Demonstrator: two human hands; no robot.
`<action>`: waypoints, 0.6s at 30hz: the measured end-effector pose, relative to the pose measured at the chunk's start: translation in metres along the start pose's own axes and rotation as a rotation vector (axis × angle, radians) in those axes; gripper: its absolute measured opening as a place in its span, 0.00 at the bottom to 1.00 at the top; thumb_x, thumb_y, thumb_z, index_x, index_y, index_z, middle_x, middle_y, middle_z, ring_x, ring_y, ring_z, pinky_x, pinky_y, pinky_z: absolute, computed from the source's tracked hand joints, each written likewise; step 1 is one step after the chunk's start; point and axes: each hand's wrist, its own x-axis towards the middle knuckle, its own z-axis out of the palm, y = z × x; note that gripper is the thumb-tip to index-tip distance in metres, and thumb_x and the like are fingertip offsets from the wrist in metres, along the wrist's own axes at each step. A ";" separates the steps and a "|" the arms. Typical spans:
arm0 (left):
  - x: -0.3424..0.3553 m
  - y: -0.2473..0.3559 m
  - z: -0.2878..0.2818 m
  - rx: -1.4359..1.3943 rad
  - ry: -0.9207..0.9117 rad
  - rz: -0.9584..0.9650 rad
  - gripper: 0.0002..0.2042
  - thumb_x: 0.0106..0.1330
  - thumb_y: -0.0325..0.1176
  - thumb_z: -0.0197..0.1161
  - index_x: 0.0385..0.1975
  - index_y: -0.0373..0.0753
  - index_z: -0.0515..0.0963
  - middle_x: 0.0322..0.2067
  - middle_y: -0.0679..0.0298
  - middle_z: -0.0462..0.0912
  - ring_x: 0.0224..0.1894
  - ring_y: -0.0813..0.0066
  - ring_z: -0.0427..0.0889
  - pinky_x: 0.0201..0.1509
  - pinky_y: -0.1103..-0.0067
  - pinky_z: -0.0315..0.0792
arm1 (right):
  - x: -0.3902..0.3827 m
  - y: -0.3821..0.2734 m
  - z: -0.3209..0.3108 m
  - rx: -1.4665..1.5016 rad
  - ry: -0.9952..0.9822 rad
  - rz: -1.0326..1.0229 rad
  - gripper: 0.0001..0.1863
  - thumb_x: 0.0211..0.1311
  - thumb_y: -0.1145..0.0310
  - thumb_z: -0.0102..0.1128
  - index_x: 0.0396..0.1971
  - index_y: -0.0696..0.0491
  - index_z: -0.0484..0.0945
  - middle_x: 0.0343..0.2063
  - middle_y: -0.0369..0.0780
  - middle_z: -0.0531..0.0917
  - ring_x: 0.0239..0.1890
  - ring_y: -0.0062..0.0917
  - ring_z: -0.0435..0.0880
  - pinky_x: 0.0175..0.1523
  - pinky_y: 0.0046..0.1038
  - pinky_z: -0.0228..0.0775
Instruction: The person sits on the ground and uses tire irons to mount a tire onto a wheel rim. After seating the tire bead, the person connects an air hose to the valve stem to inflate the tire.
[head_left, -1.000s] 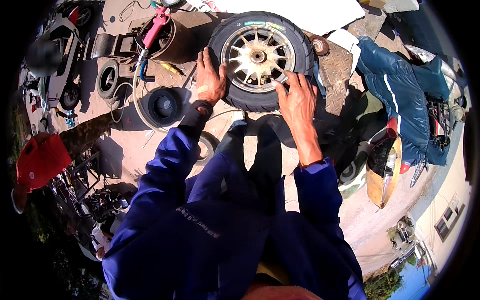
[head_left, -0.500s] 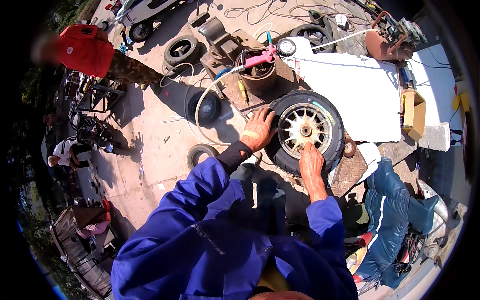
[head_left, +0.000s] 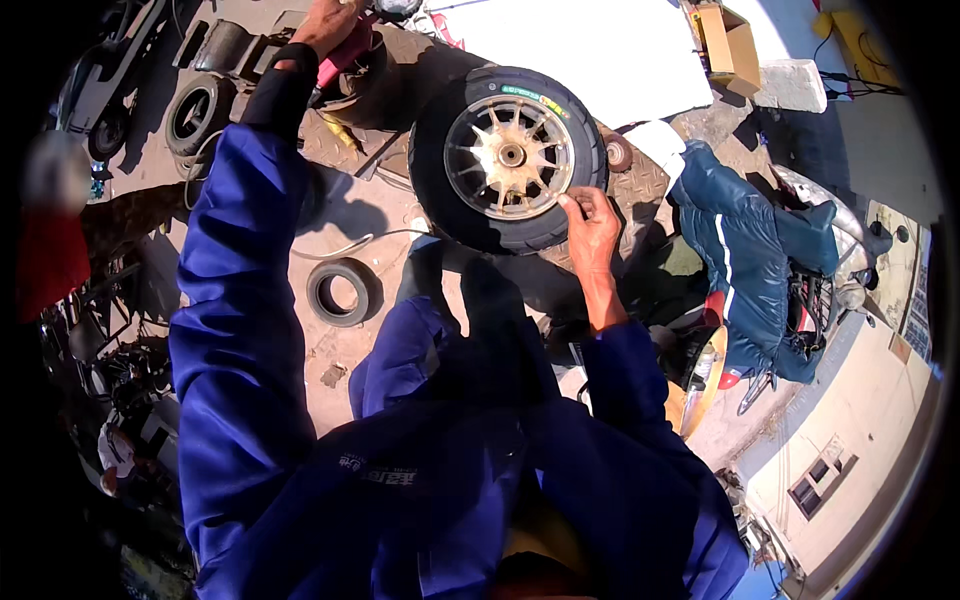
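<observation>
A black tyre (head_left: 452,205) on a pale spoked wheel rim (head_left: 510,155) lies flat in front of me. At the lower right of the rim is my right hand (head_left: 592,228), thumb and forefinger pinched together. Whatever is between those fingertips, if anything, is too small to tell. My left hand (head_left: 322,28) reaches up to the top edge of the view and is closed on a pink air gun (head_left: 343,58) above a dark bucket (head_left: 372,92). Some of its fingers are cut off by the frame.
A small tyre (head_left: 343,292) lies on the ground to the left, another tyre (head_left: 198,115) farther off. Beyond the wheel is a white board (head_left: 590,60) with a cardboard box (head_left: 728,50). A dark teal jacket (head_left: 740,250) is at right. A person in red (head_left: 50,255) stands far left.
My left hand has left the tyre and gone up and left to the pink air gun. My right hand has shifted from the spokes to the rim's lower right edge. The view has swung.
</observation>
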 end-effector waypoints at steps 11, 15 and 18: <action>0.101 -0.083 -0.062 0.495 -0.181 0.232 0.33 0.73 0.48 0.58 0.69 0.28 0.66 0.51 0.43 0.83 0.53 0.54 0.84 0.57 0.70 0.75 | -0.017 0.136 -0.081 -0.462 0.234 0.243 0.12 0.57 0.70 0.73 0.41 0.57 0.85 0.37 0.47 0.88 0.39 0.39 0.88 0.46 0.36 0.79; 0.061 -0.053 -0.091 0.215 -0.114 0.411 0.28 0.72 0.38 0.58 0.69 0.32 0.69 0.48 0.47 0.88 0.49 0.61 0.89 0.52 0.74 0.80 | 0.010 0.157 -0.078 -0.680 0.122 0.193 0.13 0.59 0.69 0.72 0.43 0.56 0.85 0.40 0.50 0.86 0.45 0.48 0.86 0.47 0.42 0.77; -0.039 0.001 -0.126 -0.381 -0.043 0.261 0.23 0.75 0.36 0.56 0.67 0.33 0.71 0.42 0.56 0.82 0.44 0.67 0.82 0.49 0.77 0.75 | 0.028 0.135 -0.069 -0.701 0.060 0.271 0.12 0.61 0.68 0.72 0.43 0.56 0.85 0.43 0.52 0.86 0.46 0.48 0.86 0.52 0.41 0.78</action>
